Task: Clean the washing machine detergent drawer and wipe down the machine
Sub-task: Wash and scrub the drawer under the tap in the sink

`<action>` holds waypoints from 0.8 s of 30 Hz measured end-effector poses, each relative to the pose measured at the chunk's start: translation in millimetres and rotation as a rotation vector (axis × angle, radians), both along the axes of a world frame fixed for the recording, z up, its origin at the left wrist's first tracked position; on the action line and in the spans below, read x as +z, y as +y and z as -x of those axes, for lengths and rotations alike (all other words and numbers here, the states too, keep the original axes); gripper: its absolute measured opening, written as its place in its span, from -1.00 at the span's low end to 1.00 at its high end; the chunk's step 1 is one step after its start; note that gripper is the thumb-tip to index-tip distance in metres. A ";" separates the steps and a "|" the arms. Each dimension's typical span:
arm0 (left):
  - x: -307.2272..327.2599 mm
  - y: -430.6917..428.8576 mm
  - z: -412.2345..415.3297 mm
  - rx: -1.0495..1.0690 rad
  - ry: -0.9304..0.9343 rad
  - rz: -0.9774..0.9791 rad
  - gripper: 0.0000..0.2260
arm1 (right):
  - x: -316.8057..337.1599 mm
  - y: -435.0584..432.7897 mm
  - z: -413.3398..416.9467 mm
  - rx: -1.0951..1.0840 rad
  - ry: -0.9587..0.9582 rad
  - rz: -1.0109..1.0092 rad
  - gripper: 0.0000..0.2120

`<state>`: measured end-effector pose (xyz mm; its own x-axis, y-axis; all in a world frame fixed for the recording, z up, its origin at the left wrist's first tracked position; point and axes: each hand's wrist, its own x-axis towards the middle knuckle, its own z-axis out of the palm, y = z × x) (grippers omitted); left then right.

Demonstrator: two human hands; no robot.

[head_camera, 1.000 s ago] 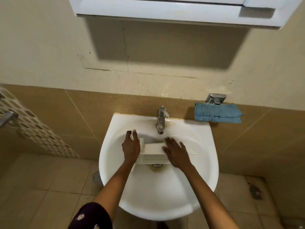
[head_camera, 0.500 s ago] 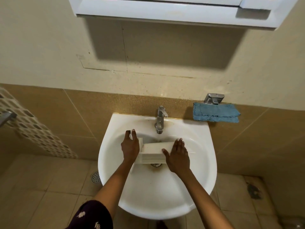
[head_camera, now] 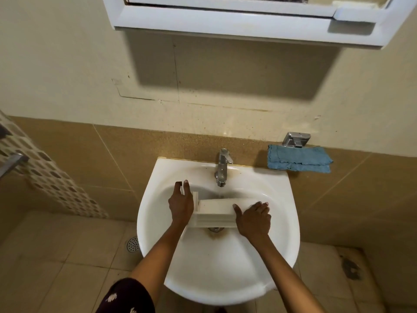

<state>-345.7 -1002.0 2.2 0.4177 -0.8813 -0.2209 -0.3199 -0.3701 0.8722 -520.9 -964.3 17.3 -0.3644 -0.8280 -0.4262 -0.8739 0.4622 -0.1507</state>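
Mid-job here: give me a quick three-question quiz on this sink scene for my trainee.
1. True or false: the detergent drawer lies across the basin of the sink, below the tap.
2. Which hand grips the drawer's end nearest the patterned wall? A) left hand B) right hand
3. Fill in: the folded blue cloth sits on the ledge to the ____ of the tap.

Key
1. True
2. A; the right hand lies flat on the other end.
3. right
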 end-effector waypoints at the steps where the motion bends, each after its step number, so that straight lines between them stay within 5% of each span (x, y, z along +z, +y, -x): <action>1: 1.7 2.4 0.2 0.003 0.000 0.010 -0.54 | 1.7 -3.1 1.7 -0.021 -0.015 -0.017 -0.19; 5: 9.9 30.2 4.8 -0.035 -0.020 0.187 -0.64 | 9.3 -19.5 5.9 -0.031 -0.177 0.177 -0.49; 9: 11.0 49.8 0.6 -0.098 -0.047 0.281 -0.73 | 11.3 -48.5 14.3 -0.465 -0.994 0.367 -0.73; 13: 6.7 48.4 -5.7 -0.131 -0.029 0.278 -0.67 | 14.1 -66.0 9.2 -0.743 -1.504 0.220 -0.74; 18: 3.5 54.6 -10.7 -0.198 -0.082 0.253 -0.74 | -2.1 -76.3 -10.2 -0.950 -1.697 0.120 -0.76; 24: 17.9 46.9 -19.3 -0.271 -0.052 0.071 -0.82 | -16.8 -90.8 -32.7 -0.998 -1.621 -0.003 -0.68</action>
